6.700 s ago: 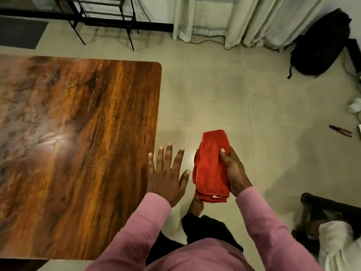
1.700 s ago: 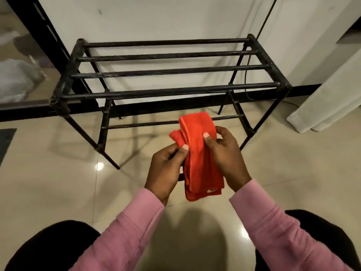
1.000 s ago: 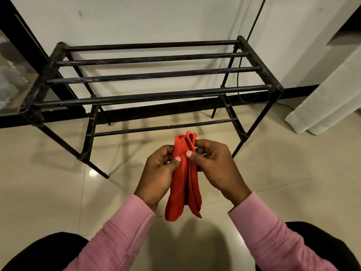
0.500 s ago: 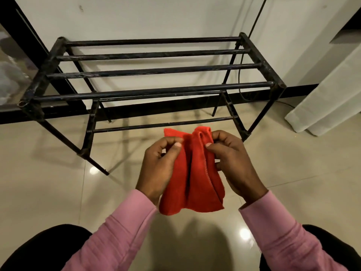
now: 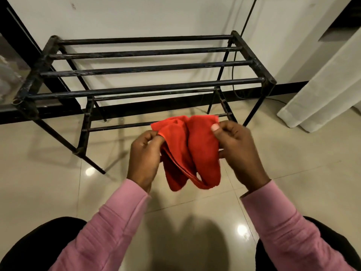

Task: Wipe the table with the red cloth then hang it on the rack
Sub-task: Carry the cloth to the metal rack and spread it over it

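The red cloth (image 5: pixel 192 151) hangs between both hands, partly unfolded, its lower folds drooping in two lobes. My left hand (image 5: pixel 143 157) pinches its upper left edge. My right hand (image 5: pixel 238 151) pinches the upper right corner between thumb and fingers. Just beyond the cloth stands the black metal rack (image 5: pixel 144 89), its top made of several horizontal bars, with a lower rail behind the cloth. The cloth is in front of the rack and below its top bars, touching none of them. The table is out of view.
A white wall rises behind the rack, with a black skirting along the floor. White curtains (image 5: pixel 320 90) hang at the right. A thin cable (image 5: pixel 234 79) runs down the wall behind the rack's right end. Glossy beige floor tiles lie below my hands.
The cloth has been spread wider: my hands have pulled apart, the right one moving right, and the cloth has opened from a narrow bundle into two hanging lobes.
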